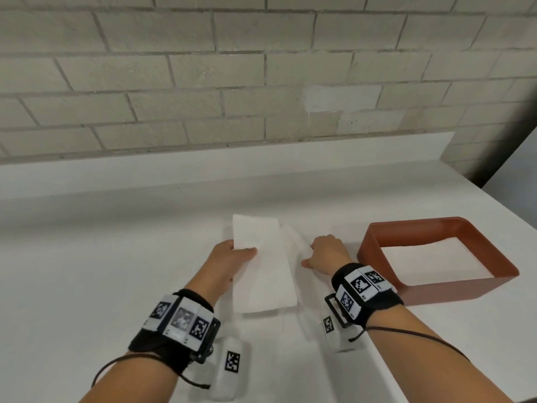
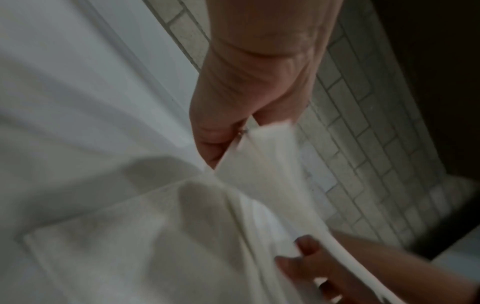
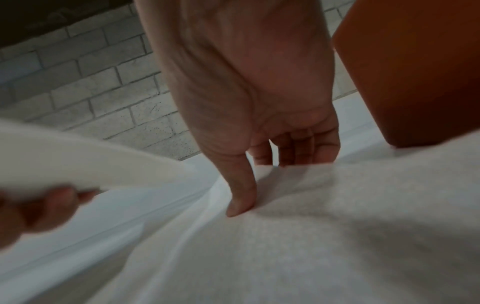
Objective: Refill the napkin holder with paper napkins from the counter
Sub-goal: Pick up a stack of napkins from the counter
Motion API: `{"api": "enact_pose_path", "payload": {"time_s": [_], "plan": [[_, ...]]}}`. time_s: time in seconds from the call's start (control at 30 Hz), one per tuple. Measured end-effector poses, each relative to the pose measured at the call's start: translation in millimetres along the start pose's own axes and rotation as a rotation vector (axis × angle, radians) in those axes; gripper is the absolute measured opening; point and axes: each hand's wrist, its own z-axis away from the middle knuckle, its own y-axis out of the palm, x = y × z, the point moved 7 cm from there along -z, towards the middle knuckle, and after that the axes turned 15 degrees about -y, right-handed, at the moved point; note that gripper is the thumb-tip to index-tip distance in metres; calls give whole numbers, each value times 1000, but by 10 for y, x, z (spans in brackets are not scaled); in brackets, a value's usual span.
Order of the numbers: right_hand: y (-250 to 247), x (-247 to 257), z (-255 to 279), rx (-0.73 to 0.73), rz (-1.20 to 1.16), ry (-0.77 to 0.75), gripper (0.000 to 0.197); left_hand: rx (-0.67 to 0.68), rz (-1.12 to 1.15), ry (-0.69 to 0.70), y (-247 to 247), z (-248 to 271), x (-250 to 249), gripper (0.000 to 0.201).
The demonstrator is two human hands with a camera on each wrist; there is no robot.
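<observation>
Napkins (image 1: pixel 263 266) sit mid-counter in front of me, a white folded stack, top piece lifted at its left edge. My left hand (image 1: pixel 229 257) pinches that top napkin, thumb on top and fingers under; the left wrist view shows the same, paper caught between thumb and fingers. My right hand (image 1: pixel 325 251) is on the stack's right edge: the right wrist view shows the thumb pressing down on the paper and the other fingers curled over the far edge, so it grips the pile rather than lying flat. The napkin holder (image 1: pixel 436 286), a reddish-brown open frame, stands just to the right of my right hand, apart from the stack, with white inside it; I can't tell if that is napkins or bare counter. Step in hand, I judge: gathering the stack, nothing carried over yet. Next move needs both hands squeezing the pile square, lifting it level, shifting right and lowering it inside the frame without fanning the sheets. The counter (image 1: pixel 116 271) is plain white with a raised back lip; behind it is a pale brick wall (image 1: pixel 203 68).
</observation>
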Motion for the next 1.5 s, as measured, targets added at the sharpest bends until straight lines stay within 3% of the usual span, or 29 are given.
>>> {"api": "enact_pose_path", "payload": {"time_s": [0.13, 0.27, 0.4, 0.53, 0.77, 0.93, 1.2, 1.4, 1.5], "plan": [[-7, -39, 33, -25, -113, -14, 37, -190, -241, 7, 26, -165, 87, 28], [-154, -80, 178, -99, -138, -3, 42, -289, -526, 5, 6, -286, 75, 45], [-433, -20, 387, -222, -168, -44, 37, -385, -788, 5, 55, -282, 72, 52], [-674, 31, 619, -374, -235, -97, 33, -469, -884, -5, 87, -262, 77, 68], [-883, 9, 900, -580, -455, -131, 28, -372, -796, 82, 167, -242, -2, 52], [-888, -85, 1063, -638, -528, -109, 27, -307, -577, 125, 100, -218, -50, 43], [-868, -196, 1203, -682, -561, -92, 26, -303, -374, 355, 125, -4, -390, 10], [-745, -277, 1206, -675, -617, -38, 31, -299, -488, 384, 291, -103, -452, 10], [-660, -291, 1201, -652, -618, -16, 29, -332, -672, 260, 362, -261, -178, 37]]}}
